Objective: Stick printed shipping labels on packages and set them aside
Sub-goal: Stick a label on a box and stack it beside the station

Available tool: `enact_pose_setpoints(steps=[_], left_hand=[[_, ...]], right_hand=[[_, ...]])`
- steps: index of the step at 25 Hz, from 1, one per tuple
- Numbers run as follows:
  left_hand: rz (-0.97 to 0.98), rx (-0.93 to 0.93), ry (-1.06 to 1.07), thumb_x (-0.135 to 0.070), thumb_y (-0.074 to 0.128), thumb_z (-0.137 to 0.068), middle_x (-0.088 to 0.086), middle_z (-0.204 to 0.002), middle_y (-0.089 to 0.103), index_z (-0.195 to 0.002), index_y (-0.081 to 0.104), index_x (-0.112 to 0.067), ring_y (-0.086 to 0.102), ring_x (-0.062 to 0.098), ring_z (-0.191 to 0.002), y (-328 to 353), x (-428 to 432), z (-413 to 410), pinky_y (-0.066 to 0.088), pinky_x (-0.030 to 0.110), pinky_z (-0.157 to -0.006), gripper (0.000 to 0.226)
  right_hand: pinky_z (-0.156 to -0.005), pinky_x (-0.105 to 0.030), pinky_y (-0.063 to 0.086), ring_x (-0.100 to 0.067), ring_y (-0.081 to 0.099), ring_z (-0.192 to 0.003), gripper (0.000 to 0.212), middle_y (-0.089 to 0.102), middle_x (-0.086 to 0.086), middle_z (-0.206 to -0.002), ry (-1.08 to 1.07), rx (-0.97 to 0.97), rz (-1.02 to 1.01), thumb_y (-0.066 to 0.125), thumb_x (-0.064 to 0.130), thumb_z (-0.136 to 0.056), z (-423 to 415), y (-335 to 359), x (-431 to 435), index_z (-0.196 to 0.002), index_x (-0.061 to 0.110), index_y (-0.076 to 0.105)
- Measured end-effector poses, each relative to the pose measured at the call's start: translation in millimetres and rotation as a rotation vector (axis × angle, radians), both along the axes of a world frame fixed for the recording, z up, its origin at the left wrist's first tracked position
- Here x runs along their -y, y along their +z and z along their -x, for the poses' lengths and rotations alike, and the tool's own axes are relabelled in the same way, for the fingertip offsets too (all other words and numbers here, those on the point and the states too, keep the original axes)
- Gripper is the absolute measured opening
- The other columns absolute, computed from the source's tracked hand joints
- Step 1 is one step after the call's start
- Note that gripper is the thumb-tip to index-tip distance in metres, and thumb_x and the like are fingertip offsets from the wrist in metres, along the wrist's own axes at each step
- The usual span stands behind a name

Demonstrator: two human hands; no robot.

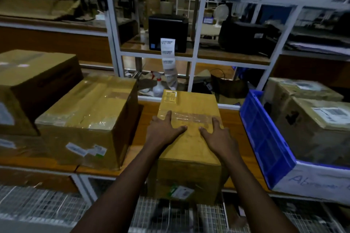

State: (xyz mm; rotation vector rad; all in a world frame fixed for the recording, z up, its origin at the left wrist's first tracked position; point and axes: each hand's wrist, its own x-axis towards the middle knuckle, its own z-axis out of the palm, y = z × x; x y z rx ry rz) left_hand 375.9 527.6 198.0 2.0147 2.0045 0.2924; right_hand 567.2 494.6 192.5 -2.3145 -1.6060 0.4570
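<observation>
A taped cardboard box [191, 104] stands on the wooden bench in front of me, a small label [170, 96] stuck at its far left corner. My left hand [164, 131] lies flat on the box top, fingers spread. My right hand [217, 134] lies flat beside it, palm down on the same top. Neither hand holds anything. A strip of printed labels [168, 55] hangs from the black label printer [167, 33] on the shelf behind the box.
Two larger cardboard boxes [87, 119] stand to the left on the wooden bench [145, 111]. A blue crate [265, 138] with labelled boxes [318, 119] sits to the right. A spray bottle [158, 87] stands behind the bench. A white shelf frame rises at the back.
</observation>
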Motion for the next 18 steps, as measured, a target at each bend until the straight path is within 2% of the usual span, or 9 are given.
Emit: enact_pose_setpoints(steps=[4, 6, 9, 11, 14, 18], left_hand=[[-0.031, -0.045, -0.010, -0.078, 0.028, -0.086, 0.030, -0.146, 0.026, -0.155, 0.010, -0.029, 0.035, 0.043, -0.128, -3.8, -34.8, -4.7, 0.036, 0.049, -0.098, 0.087], [-0.053, -0.110, -0.034, -0.074, 0.024, -0.088, 0.032, -0.154, 0.012, -0.155, 0.009, -0.025, 0.022, 0.047, -0.138, -3.9, -41.8, -9.1, 0.026, 0.059, -0.106, 0.084], [-0.086, -0.179, -0.164, -0.071, 0.017, -0.091, 0.024, -0.160, -0.007, -0.155, 0.007, -0.023, -0.005, 0.045, -0.146, -6.5, -48.8, -15.7, 0.000, 0.068, -0.111, 0.081], [-0.121, -0.189, -0.256, -0.067, 0.011, -0.094, 0.018, -0.161, -0.010, -0.155, 0.004, -0.024, -0.012, 0.041, -0.147, -9.9, -51.9, -18.2, -0.006, 0.067, -0.111, 0.075], [-0.151, -0.215, -0.302, -0.060, 0.007, -0.097, 0.016, -0.161, -0.011, -0.155, -0.001, -0.024, -0.013, 0.038, -0.147, -18.0, -54.1, -20.4, -0.008, 0.066, -0.112, 0.069], [-0.133, -0.293, -0.300, -0.058, 0.008, -0.098, 0.017, -0.161, -0.012, -0.155, -0.003, -0.025, -0.013, 0.040, -0.147, -22.2, -58.2, -24.2, -0.009, 0.068, -0.109, 0.066]], right_hand=[[-0.104, -0.049, 0.035, -0.041, 0.036, -0.134, 0.075, 0.026, -0.020, -0.152, -0.015, 0.047, -0.028, 0.031, 0.069, -0.093, 1.9, 3.3, -31.4, -0.154, 0.032, 0.011], [-0.108, -0.052, 0.031, -0.040, 0.027, -0.139, 0.074, 0.019, -0.017, -0.157, -0.003, 0.051, 0.004, 0.030, 0.067, -0.093, 1.4, 6.0, -38.2, -0.155, 0.030, 0.010], [-0.114, -0.065, 0.013, -0.040, 0.000, -0.147, 0.077, -0.002, -0.013, -0.163, 0.052, 0.166, 0.060, 0.024, 0.067, -0.094, 5.3, 6.2, -44.7, -0.155, 0.026, 0.004], [-0.113, -0.066, -0.001, -0.037, -0.013, -0.148, 0.077, -0.011, -0.010, -0.163, 0.167, 0.306, 0.052, 0.016, 0.067, -0.095, 12.6, 3.7, -47.7, -0.156, 0.024, 0.001], [-0.114, -0.064, -0.007, -0.033, -0.015, -0.148, 0.071, -0.013, -0.007, -0.163, 0.287, 0.404, 0.015, 0.008, 0.064, -0.096, 18.9, -4.2, -50.5, -0.155, 0.026, -0.005], [-0.114, -0.063, -0.008, -0.035, -0.013, -0.148, 0.069, -0.012, -0.008, -0.163, 0.292, 0.457, 0.013, 0.006, 0.061, -0.097, 16.3, -12.2, -54.6, -0.155, 0.026, -0.006]])
